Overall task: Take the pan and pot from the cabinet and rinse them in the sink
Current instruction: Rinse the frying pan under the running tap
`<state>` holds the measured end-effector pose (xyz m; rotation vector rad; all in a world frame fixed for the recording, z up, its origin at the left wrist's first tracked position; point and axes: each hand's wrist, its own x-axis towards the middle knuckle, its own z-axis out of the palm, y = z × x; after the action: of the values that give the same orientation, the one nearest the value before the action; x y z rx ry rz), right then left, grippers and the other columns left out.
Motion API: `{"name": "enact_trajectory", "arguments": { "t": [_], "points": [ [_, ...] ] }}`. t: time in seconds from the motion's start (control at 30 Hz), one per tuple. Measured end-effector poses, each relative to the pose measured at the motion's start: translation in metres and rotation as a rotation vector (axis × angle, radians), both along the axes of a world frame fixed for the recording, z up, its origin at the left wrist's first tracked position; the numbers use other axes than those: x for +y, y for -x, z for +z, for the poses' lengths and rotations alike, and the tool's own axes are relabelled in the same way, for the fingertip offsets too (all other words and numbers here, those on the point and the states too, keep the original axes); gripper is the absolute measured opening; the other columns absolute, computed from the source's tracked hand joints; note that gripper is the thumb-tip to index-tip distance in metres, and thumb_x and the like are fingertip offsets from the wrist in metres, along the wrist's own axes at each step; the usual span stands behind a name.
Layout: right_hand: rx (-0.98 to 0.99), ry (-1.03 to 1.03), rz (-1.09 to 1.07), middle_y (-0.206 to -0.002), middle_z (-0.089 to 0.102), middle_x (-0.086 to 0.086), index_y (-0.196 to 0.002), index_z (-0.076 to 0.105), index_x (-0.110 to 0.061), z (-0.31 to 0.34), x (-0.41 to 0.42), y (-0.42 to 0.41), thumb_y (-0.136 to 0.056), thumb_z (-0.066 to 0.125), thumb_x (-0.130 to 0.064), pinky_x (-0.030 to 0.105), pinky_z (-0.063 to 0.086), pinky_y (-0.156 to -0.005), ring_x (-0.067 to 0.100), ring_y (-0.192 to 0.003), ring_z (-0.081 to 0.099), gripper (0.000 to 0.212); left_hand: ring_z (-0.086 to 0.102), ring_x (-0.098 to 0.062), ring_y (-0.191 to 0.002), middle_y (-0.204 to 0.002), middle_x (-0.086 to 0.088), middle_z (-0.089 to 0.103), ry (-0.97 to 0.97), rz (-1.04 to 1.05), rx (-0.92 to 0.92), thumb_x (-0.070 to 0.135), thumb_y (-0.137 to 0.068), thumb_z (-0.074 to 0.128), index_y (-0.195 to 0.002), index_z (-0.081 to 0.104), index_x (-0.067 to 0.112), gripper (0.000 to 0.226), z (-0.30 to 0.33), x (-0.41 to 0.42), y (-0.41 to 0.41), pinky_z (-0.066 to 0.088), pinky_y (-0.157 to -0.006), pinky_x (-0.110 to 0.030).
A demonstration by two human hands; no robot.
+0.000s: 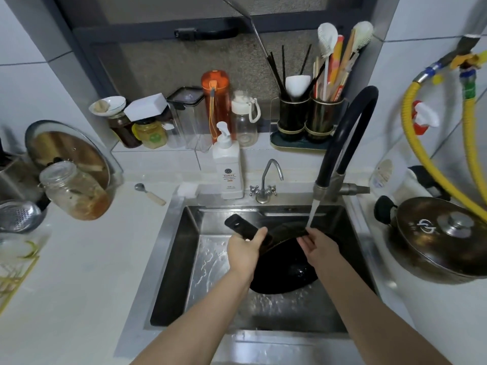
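sink (168,259): steel, wet, set in white surface (87,272) | pan (284,270): tilted inside sink under black tap (345,138) stream | left hand (245,250): grip curled round pan handle | right hand (320,246): fingers straight on pan rim | pot (437,238): lidded, right of sink | soap bottle (228,167): behind sink

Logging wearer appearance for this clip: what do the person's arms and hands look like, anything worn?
Both forearms are bare right to the bottom of the frame, no sleeves showing. The left hand and right hand wear no gloves; no watch, bracelet or ring is visible. The fingers are partly hidden.
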<state>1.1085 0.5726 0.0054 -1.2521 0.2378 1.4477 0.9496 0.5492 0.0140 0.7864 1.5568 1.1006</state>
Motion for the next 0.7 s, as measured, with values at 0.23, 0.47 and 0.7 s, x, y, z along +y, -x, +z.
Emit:
{"name": "enact_trajectory", "arguments": {
  "t": [0.23,0.47,0.7],
  "points": [
    [-0.151,-0.093,0.083,-0.119,0.06,0.021,-0.135,0.044,-0.003,0.005,0.005,-0.002,-0.086,0.057,0.007,0.035,0.051,-0.083,0.023,-0.085,0.061,0.051,0.07,-0.017,-0.073,-0.074,0.001,0.073,-0.124,-0.24,0.221,0.044,-0.073,0.075,-0.082,0.07,0.019,0.027,0.015,0.008,-0.031,0.058,-0.076,-0.04],
    [-0.448,-0.103,0.267,-0.083,0.059,0.014,-0.115,0.057,0.002,0.0,0.006,-0.003,-0.084,0.055,0.009,0.034,0.05,-0.071,0.018,-0.068,0.054,0.031,0.067,-0.02,-0.102,-0.106,-0.008,0.072,-0.077,-0.697,0.094,0.008,-0.078,0.074,-0.108,0.068,0.008,0.03,0.019,0.01,-0.001,0.051,-0.097,-0.042],
    [-0.681,-0.105,0.42,-0.082,0.068,0.009,-0.093,0.068,-0.007,-0.018,-0.001,-0.002,-0.08,0.062,0.005,0.041,0.052,-0.083,0.026,-0.083,0.064,0.019,0.06,-0.015,-0.094,-0.123,-0.003,0.057,0.278,-0.621,-0.076,0.002,-0.093,0.051,-0.136,0.049,0.014,0.045,0.01,0.018,0.001,0.053,-0.076,-0.025]
  ]
}}
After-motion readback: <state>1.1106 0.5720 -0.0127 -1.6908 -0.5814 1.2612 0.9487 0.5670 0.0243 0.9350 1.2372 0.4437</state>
